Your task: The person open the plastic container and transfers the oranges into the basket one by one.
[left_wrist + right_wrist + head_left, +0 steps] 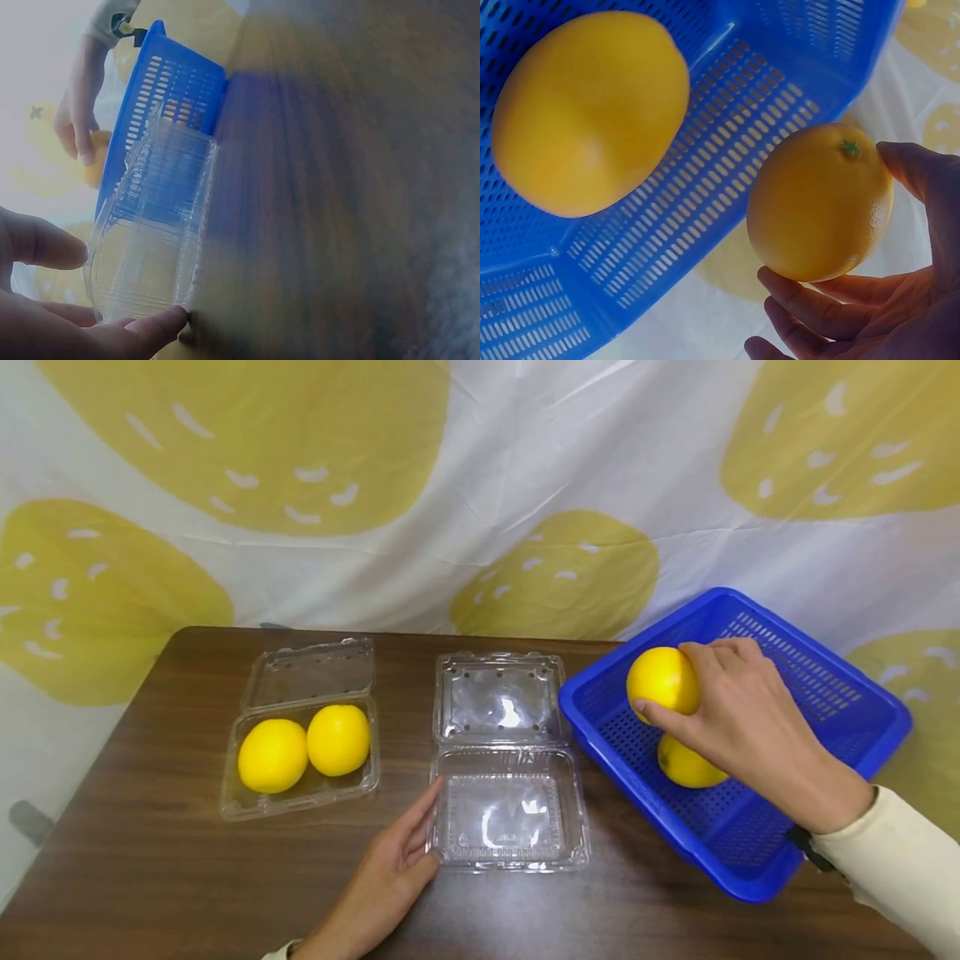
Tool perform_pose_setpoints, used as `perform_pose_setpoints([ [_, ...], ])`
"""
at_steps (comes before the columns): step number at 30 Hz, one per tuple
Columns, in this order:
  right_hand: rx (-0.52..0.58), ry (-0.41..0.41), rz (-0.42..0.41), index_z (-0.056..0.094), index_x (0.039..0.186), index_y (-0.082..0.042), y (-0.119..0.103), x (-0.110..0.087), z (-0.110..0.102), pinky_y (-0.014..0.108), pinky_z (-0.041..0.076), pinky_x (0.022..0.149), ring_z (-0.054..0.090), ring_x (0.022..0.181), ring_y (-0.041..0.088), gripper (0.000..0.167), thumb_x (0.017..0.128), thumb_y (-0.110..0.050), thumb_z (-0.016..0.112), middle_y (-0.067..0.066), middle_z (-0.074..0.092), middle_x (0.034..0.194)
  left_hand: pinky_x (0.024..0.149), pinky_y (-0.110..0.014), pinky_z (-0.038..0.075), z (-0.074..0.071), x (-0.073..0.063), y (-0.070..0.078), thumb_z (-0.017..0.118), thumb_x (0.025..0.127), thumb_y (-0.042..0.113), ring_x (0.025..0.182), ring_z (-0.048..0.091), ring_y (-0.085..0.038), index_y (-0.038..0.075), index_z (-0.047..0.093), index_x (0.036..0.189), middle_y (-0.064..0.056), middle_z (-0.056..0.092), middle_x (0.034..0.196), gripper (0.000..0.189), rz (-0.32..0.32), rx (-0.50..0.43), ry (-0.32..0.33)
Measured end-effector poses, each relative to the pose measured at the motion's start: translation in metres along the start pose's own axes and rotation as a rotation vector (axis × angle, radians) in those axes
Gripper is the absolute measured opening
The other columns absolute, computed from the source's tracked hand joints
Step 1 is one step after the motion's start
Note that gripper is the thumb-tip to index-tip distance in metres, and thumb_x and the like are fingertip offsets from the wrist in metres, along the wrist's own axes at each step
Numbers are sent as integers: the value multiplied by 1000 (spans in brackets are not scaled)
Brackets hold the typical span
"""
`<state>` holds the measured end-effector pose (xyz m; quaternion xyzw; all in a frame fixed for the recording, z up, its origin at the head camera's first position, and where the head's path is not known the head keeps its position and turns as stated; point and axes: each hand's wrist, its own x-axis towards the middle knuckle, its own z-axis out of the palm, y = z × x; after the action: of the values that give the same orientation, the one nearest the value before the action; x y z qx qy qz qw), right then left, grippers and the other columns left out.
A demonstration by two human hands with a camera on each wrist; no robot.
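Note:
My right hand (738, 702) holds a yellow-orange orange (663, 683) between thumb and fingers, up over the blue plastic basket (637, 806). A green stem end shows on this fruit in the right wrist view. Below it, a second orange (688, 763) lies in the basket, partly covered by the hand. My left hand (393, 877) touches the left side of a clear plastic clamshell box (506, 810), fingers extended along its rim and thumb at the near corner. The box lies with its lid (498, 700) folded back, and its tray holds nothing.
Left on the brown wooden table (150, 860), another clear clamshell box (300, 800) lies with its lid back and two oranges (272, 757) side by side inside. The basket stands close right of the middle box. A white cloth (525, 452) with yellow fruit prints hangs behind.

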<state>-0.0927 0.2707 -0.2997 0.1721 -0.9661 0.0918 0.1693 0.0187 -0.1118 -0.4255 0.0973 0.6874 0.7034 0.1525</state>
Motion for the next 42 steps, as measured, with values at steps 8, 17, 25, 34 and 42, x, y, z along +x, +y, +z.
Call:
perform_pose_setpoints([
  [8, -25, -53, 41, 68, 121, 13, 11, 8, 2, 64, 49, 71, 59, 102, 53, 71, 86, -44, 90, 29, 71, 98, 123, -40, 35, 0, 1, -1, 55, 96, -10, 158, 35, -46, 0, 28, 172, -27, 21, 177, 81, -4, -7, 4],
  [17, -30, -74, 41, 67, 102, 10, 30, 20, 8, 53, 42, 62, 58, 89, 51, 60, 86, -43, 90, 15, 60, 75, 123, -40, 35, 1, 1, -1, 55, 97, -9, 158, 35, -46, 0, 28, 172, -27, 20, 178, 81, 4, -9, 2],
  [25, -27, -137, 109, 65, 97, 9, 50, 29, 17, 48, 40, 57, 57, 87, 53, 61, 90, -47, 87, 14, 57, 73, 123, -41, 34, 2, 2, 0, 56, 97, -8, 159, 35, -43, 1, 28, 173, -25, 21, 178, 81, 4, -8, 4],
  [34, -6, -201, 169, 63, 91, 3, 68, 35, 18, 44, 37, 53, 56, 72, 44, 58, 92, -50, 85, 12, 56, 71, 124, -41, 34, 2, 2, 1, 55, 97, -8, 159, 34, -43, 2, 29, 173, -24, 21, 178, 81, -4, 2, 2],
  [42, 11, -222, 179, 65, 123, 19, 79, 37, 15, 65, 51, 75, 62, 88, 59, 67, 98, -41, 81, 35, 71, 95, 124, -41, 34, 2, 2, 1, 55, 97, -9, 158, 35, -43, 1, 28, 173, -26, 21, 178, 82, 0, -1, -5],
])
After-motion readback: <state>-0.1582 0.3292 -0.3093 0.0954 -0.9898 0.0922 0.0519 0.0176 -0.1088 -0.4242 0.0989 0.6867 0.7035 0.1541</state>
